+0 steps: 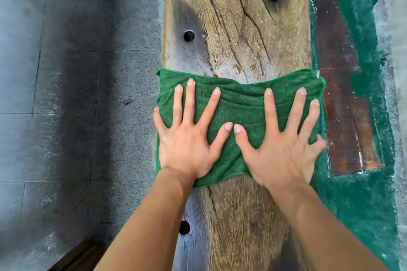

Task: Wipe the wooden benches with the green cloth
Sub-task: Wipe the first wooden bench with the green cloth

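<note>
A weathered wooden bench (pixel 237 28) with cracks and dark round holes runs away from me down the middle of the head view. The green cloth (pixel 242 103) lies spread flat across its full width. My left hand (pixel 187 141) presses on the cloth's left half, palm down with fingers splayed. My right hand (pixel 284 147) presses the right half the same way. The two thumbs nearly touch at the cloth's centre. Neither hand grips the cloth; both lie flat on top of it.
Grey stone paving (pixel 77 94) lies left of the bench. To the right is a green-painted floor (pixel 361 193) with a worn red-brown patch (pixel 339 94). A dark wooden edge (pixel 83 255) shows at the bottom left.
</note>
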Tool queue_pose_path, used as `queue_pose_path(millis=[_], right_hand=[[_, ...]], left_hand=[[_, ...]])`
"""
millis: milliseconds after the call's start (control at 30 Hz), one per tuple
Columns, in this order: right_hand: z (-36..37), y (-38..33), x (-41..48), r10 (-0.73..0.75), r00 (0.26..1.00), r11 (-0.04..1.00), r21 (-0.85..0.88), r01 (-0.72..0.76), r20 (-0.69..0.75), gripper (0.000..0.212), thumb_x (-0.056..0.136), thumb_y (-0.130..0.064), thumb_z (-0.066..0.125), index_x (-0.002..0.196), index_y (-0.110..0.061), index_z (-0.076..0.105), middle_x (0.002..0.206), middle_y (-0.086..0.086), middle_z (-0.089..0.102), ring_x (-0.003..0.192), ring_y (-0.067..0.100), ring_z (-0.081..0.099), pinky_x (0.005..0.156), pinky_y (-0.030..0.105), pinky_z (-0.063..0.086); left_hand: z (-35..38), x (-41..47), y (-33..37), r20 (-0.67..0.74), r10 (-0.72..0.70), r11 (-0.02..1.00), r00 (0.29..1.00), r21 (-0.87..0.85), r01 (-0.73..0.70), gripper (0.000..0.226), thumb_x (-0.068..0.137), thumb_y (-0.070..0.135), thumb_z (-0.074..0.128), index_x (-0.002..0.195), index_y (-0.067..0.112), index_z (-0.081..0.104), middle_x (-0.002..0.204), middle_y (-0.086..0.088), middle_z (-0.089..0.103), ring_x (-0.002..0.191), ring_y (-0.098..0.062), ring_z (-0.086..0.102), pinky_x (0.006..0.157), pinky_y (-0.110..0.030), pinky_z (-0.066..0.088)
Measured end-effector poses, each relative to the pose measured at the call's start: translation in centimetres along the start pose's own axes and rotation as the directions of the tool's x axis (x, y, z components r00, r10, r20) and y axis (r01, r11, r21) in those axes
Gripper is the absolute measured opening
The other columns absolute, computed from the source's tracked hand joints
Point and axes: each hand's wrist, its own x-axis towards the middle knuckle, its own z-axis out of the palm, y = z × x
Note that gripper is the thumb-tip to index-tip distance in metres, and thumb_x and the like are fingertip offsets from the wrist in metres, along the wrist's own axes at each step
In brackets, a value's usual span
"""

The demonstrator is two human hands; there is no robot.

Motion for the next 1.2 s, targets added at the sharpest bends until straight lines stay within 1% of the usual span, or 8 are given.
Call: queue_pose_path(millis=[133, 367, 533, 667, 900, 1200], right_hand=[[-0.5, -0.5, 2.7, 0.004, 1.000, 1.000, 0.003, -0.004, 0.009, 0.091, 0.091, -0.086, 0.019, 0.167, -0.040, 0.004, 0.176, 0.016, -0.004, 0.159, 0.046, 0.005, 0.093, 0.067, 0.041], [-0.9, -1.4, 6.7, -0.003, 1.000, 1.000, -0.003, 0.003, 0.001, 0.091, 0.090, -0.087, 0.018, 0.167, -0.040, 0.005, 0.176, 0.016, -0.003, 0.159, 0.046, 0.006, 0.093, 0.069, 0.042], [-1.3, -1.9, 8.0, 0.000, 1.000, 1.000, 0.000, 0.000, 0.015, 0.091, 0.090, -0.087, 0.019, 0.167, -0.039, 0.009, 0.176, 0.017, -0.002, 0.159, 0.046, 0.006, 0.093, 0.067, 0.041], [-1.8, -2.0, 8.9, -0.002, 0.999, 1.000, 0.000, 0.002, 0.035, 0.091, 0.090, -0.086, 0.019, 0.167, -0.039, 0.006, 0.175, 0.017, -0.005, 0.159, 0.046, 0.003, 0.095, 0.067, 0.040], [-2.2, -2.6, 10.9, 0.006, 0.999, 1.000, -0.017, -0.005, 0.046, 0.091, 0.090, -0.087, 0.018, 0.167, -0.041, 0.005, 0.176, 0.016, -0.005, 0.159, 0.045, 0.004, 0.094, 0.067, 0.040], [-2.5, -3.2, 14.4, -0.008, 1.000, 1.000, -0.010, 0.008, 0.028, 0.092, 0.089, -0.087, 0.019, 0.167, -0.041, 0.005, 0.176, 0.015, -0.004, 0.159, 0.045, 0.005, 0.095, 0.068, 0.040]], left_hand=[[-0.4, 2.6, 0.0, 0.000, 0.003, 1.000, 1.000, 0.001, -0.003, 0.071, 0.100, 0.076, 0.014, 0.164, 0.047, 0.006, 0.176, -0.006, -0.001, 0.162, -0.028, 0.000, 0.114, -0.075, 0.021], [-0.9, 6.0, -0.1, 0.014, -0.025, 1.000, 1.000, -0.009, 0.025, 0.070, 0.100, 0.076, 0.015, 0.164, 0.048, 0.002, 0.176, -0.004, -0.007, 0.162, -0.026, -0.006, 0.116, -0.075, 0.019], [-1.4, 7.5, -0.2, 0.021, -0.024, 1.000, 0.999, 0.010, 0.023, 0.071, 0.100, 0.076, 0.015, 0.164, 0.046, 0.005, 0.176, -0.006, -0.003, 0.162, -0.028, -0.001, 0.115, -0.075, 0.021], [-1.8, 8.5, 0.0, 0.039, -0.020, 1.000, 0.999, 0.011, 0.020, 0.072, 0.100, 0.075, 0.016, 0.165, 0.046, 0.006, 0.176, -0.007, -0.002, 0.162, -0.029, 0.000, 0.114, -0.075, 0.021], [-1.9, 10.5, -0.2, 0.029, -0.027, 1.000, 0.999, 0.007, 0.027, 0.071, 0.100, 0.075, 0.015, 0.164, 0.046, 0.008, 0.176, -0.007, 0.001, 0.162, -0.029, 0.003, 0.114, -0.075, 0.022], [-2.2, 14.0, -0.3, 0.015, -0.039, 0.999, 0.999, 0.001, 0.039, 0.071, 0.100, 0.075, 0.015, 0.164, 0.047, 0.008, 0.176, -0.006, 0.001, 0.162, -0.029, 0.003, 0.114, -0.074, 0.024]])
